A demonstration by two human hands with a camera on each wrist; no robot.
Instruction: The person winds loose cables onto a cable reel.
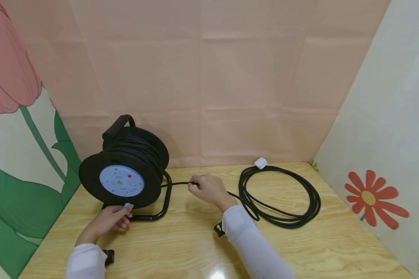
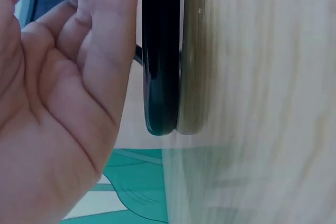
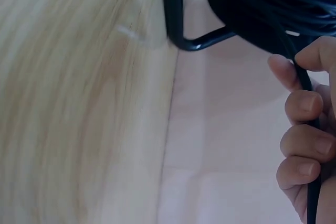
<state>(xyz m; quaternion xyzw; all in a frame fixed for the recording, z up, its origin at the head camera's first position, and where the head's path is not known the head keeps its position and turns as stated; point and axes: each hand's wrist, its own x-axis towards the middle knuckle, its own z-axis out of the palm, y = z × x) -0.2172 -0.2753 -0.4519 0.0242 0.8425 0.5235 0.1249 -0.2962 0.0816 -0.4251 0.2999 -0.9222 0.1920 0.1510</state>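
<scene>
A black cable reel (image 1: 90, 170) with a pale blue socket face (image 1: 108, 182) and a red button stands at the left of the table. My left hand (image 1: 108, 221) pinches the small blue crank knob (image 1: 127, 205) at the bottom of the face; the left wrist view has this hand (image 2: 58, 114) beside the black tube stand (image 2: 160, 66). To the right of the reel, my right hand (image 1: 211, 189) grips the black cable (image 1: 179, 183). In the right wrist view its fingers (image 3: 302, 140) curl round the cable (image 3: 303, 80), which leads up to the wound drum.
Loose cable loops (image 1: 314, 201) lie on the right of the wooden table (image 1: 174, 248), with a white plug (image 1: 260, 163) at their back edge. A pink cloth (image 1: 230, 77) hangs behind. Flower-painted walls (image 1: 377, 128) stand at both sides.
</scene>
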